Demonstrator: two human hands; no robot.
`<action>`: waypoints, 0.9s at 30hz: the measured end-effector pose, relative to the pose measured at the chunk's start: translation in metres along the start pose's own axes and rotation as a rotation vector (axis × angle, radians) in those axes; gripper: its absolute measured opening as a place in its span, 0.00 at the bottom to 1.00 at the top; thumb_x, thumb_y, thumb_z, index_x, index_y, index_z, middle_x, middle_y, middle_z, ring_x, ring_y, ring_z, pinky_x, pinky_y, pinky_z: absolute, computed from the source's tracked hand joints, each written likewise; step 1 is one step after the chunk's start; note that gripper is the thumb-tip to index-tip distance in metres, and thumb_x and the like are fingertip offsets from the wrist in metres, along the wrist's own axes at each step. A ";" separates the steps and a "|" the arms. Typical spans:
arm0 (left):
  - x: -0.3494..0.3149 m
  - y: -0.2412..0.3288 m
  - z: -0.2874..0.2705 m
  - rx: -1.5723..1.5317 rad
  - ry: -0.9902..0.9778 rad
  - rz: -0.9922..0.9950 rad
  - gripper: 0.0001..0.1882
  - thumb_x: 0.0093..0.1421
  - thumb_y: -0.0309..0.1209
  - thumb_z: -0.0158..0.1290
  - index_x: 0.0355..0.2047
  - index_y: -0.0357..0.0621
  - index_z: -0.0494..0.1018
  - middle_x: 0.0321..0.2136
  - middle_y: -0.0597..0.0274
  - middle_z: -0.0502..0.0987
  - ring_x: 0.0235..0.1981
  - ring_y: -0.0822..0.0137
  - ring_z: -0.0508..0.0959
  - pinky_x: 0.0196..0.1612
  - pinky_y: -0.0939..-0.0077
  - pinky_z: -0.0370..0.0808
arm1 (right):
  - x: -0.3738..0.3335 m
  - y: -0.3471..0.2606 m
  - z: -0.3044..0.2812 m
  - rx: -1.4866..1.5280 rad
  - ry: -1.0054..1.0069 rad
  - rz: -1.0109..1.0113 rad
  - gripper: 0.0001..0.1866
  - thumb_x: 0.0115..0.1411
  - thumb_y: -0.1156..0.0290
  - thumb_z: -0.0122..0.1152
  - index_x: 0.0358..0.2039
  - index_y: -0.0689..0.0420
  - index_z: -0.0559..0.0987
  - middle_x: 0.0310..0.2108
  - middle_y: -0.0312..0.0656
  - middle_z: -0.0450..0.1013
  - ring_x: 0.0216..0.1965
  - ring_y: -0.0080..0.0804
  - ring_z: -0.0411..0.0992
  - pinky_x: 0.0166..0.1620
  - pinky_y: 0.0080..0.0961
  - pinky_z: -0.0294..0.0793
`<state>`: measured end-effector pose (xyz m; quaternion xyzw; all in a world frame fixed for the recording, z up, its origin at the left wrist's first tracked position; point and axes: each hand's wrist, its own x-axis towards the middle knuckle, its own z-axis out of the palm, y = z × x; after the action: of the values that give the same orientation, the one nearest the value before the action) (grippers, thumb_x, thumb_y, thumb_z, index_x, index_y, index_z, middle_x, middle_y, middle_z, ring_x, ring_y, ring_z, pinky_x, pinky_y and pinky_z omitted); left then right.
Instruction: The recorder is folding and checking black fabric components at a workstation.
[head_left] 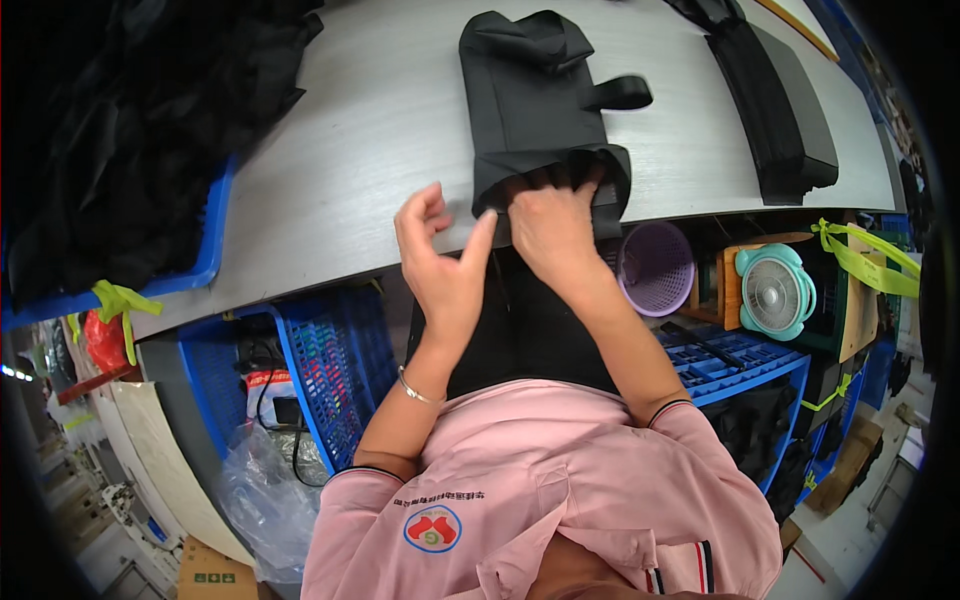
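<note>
Black bag [535, 112], one: lying on the table [360, 110], mouth at the near edge and facing the person, probably for easy entry. Right hand [552, 230]: reaching into the mouth, seemingly to hold it spread; fingers partly hidden, grip cannot be told. Left hand [437, 268]: just left of the mouth, fingers wide, holding nothing, apparently near enough to steady the rim. Black stack [772, 115]: at right, well apart, presumably leaving working room
</note>
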<state>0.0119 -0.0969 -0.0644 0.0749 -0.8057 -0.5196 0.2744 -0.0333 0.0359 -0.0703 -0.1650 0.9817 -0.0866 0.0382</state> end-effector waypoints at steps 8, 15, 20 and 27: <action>-0.013 0.006 -0.002 -0.155 -0.255 -0.046 0.08 0.58 0.16 0.60 0.33 0.38 0.71 0.27 0.69 0.73 0.23 0.84 0.73 0.24 0.88 0.71 | 0.003 0.014 0.021 0.414 0.569 -0.254 0.12 0.51 0.66 0.63 0.37 0.54 0.80 0.35 0.46 0.76 0.43 0.52 0.73 0.57 0.78 0.54; 0.034 0.016 0.001 0.233 -0.165 0.389 0.18 0.53 0.18 0.62 0.45 0.43 0.76 0.43 0.59 0.77 0.45 0.65 0.76 0.45 0.73 0.75 | 0.005 -0.001 0.015 0.158 0.463 -0.097 0.14 0.58 0.67 0.58 0.44 0.56 0.79 0.34 0.47 0.78 0.43 0.49 0.74 0.57 0.80 0.53; 0.060 0.060 0.066 0.151 -0.533 0.820 0.17 0.48 0.26 0.63 0.41 0.46 0.80 0.40 0.63 0.77 0.47 0.59 0.73 0.53 0.66 0.67 | 0.008 0.001 0.031 0.531 0.582 -0.062 0.18 0.63 0.65 0.52 0.53 0.55 0.75 0.53 0.46 0.71 0.54 0.42 0.69 0.61 0.45 0.64; 0.027 0.054 0.073 0.016 -0.637 0.735 0.04 0.51 0.21 0.57 0.27 0.45 0.76 0.25 0.62 0.74 0.27 0.59 0.73 0.35 0.67 0.70 | 0.003 0.057 0.060 0.478 0.323 -0.446 0.19 0.65 0.66 0.50 0.55 0.55 0.70 0.52 0.41 0.69 0.55 0.36 0.67 0.57 0.33 0.66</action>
<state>-0.0400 -0.0260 -0.0295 -0.3753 -0.8266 -0.3792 0.1789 -0.0484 0.0788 -0.1403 -0.3457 0.8670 -0.3448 -0.0996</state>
